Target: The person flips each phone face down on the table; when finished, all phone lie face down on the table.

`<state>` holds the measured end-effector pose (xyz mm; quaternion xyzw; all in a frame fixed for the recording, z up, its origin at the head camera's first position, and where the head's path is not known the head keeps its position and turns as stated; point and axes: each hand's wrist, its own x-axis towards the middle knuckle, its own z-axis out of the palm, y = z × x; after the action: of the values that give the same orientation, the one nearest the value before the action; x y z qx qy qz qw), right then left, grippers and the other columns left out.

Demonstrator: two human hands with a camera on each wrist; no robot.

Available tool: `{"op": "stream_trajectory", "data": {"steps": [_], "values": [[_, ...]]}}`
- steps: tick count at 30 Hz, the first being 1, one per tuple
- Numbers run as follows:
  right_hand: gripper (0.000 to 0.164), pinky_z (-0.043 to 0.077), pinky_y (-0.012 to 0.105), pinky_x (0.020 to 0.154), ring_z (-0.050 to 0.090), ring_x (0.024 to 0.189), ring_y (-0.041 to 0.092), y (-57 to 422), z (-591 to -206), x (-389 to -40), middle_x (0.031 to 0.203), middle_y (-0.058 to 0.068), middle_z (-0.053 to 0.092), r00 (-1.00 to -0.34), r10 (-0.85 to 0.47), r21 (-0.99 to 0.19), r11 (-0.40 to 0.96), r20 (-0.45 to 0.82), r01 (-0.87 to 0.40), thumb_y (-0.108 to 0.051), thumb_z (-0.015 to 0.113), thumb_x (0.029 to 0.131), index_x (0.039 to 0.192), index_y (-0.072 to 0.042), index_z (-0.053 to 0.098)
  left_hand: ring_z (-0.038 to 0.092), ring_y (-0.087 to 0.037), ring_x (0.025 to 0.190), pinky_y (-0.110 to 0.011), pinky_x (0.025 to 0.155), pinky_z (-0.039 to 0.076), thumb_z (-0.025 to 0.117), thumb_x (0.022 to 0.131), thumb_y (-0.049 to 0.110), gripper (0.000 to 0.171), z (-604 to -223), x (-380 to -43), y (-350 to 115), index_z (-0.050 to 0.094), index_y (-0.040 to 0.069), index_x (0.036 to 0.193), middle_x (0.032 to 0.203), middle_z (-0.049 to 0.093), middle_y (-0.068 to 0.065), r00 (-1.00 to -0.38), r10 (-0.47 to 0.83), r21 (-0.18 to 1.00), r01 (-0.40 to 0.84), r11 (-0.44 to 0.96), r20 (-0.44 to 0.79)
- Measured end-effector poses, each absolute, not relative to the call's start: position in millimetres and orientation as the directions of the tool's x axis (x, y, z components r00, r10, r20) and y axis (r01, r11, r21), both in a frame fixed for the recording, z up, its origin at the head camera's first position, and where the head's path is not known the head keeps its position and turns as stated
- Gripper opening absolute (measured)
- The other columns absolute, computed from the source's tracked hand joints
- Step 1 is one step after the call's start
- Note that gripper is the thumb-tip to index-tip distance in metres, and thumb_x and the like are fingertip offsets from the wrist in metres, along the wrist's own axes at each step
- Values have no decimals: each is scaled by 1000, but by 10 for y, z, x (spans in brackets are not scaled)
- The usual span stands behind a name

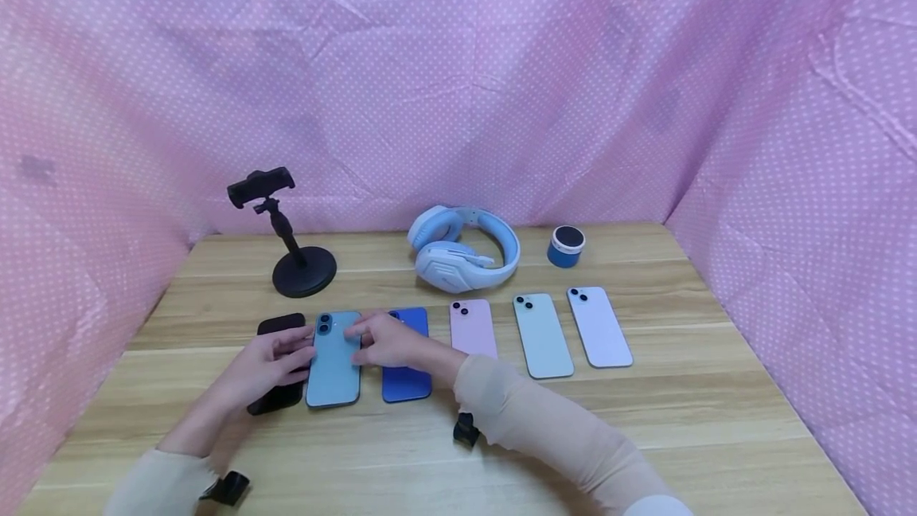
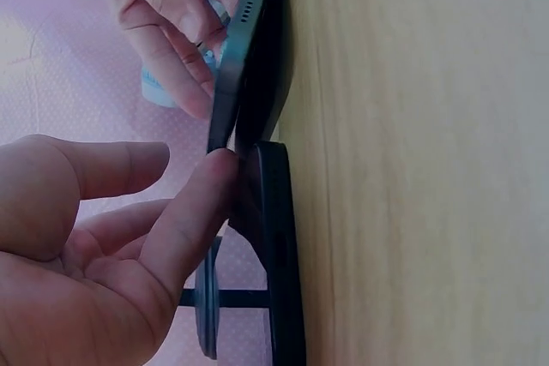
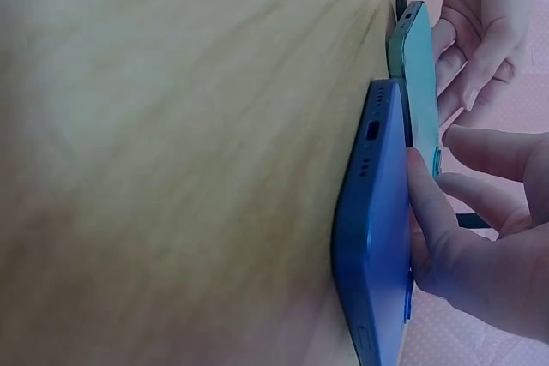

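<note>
A teal phone (image 1: 334, 369) lies back side up, its camera lenses at the top left. My left hand (image 1: 259, 366) reaches over a black phone (image 1: 278, 398) and touches the teal phone's left edge with its fingertips. In the left wrist view, the left thumb (image 2: 129, 169) stands apart from the phone. From the other side, my right hand (image 1: 390, 341) has its fingers at the teal phone's right edge, above a blue phone (image 1: 407, 383). The right wrist view shows the right fingers (image 3: 433, 203) extended between the blue and teal phones.
Right of the blue phone lie a pink phone (image 1: 473, 329), a pale green phone (image 1: 544, 341) and a white phone (image 1: 600, 329). Behind them stand a black phone stand (image 1: 304, 271), a white-and-blue headset (image 1: 458, 265) and a small blue speaker (image 1: 564, 252). Pink dotted cloth (image 1: 458, 86) surrounds the table.
</note>
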<state>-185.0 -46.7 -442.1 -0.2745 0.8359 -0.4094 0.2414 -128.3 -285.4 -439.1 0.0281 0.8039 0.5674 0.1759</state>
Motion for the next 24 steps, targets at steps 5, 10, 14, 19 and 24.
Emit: {"op": "stream_trajectory", "data": {"steps": [5, 10, 14, 19, 24], "values": [[46, 48, 20, 95, 60, 112, 8, -484, -4418, -1832, 147, 4, 52, -748, -638, -801, 537, -180, -266, -11, 74, 94, 138, -10, 64, 57, -32, 125, -38, 88, 58, 57, 105, 11, 59, -4376, -1276, -2862, 30, -15, 151, 147, 42, -38, -941, 240, 928, -149, 342, -240], [45, 47, 20, 95, 59, 111, 9, -501, -4411, -1820, 146, 4, 52, -760, -624, -782, 561, -184, -271, -10, 75, 93, 137, -11, 65, 59, -32, 123, -39, 89, 58, 57, 105, 9, 57, -4366, -1268, -2858, 31, -14, 150, 143, 45, -38, -942, 239, 929, -145, 339, -234], [45, 47, 21, 95, 58, 112, 9, -503, -4397, -1823, 147, 4, 52, -760, -622, -772, 571, -188, -277, -12, 75, 93, 137, -12, 65, 59, -34, 123, -41, 88, 58, 56, 105, 8, 57, -4357, -1259, -2870, 30, -15, 151, 142, 46, -39, -941, 253, 932, -133, 337, -225], [44, 47, 21, 96, 58, 114, 9, -506, -4386, -1822, 147, 4, 52, -754, -630, -772, 568, -185, -285, -12, 74, 94, 137, -11, 65, 60, -37, 122, -43, 87, 59, 56, 105, 8, 60, -4344, -1247, -2908, 26, -14, 152, 143, 45, -39, -937, 268, 937, -131, 325, -224], [43, 49, 21, 92, 60, 110, 9, -505, -4365, -1814, 148, 3, 51, -752, -625, -801, 550, -208, -235, -13, 72, 95, 138, -11, 65, 60, -39, 122, -44, 87, 59, 56, 105, 10, 61, -4361, -1237, -2938, 25, -13, 153, 144, 45, -38, -932, 280, 936, -133, 326, -229]]}}
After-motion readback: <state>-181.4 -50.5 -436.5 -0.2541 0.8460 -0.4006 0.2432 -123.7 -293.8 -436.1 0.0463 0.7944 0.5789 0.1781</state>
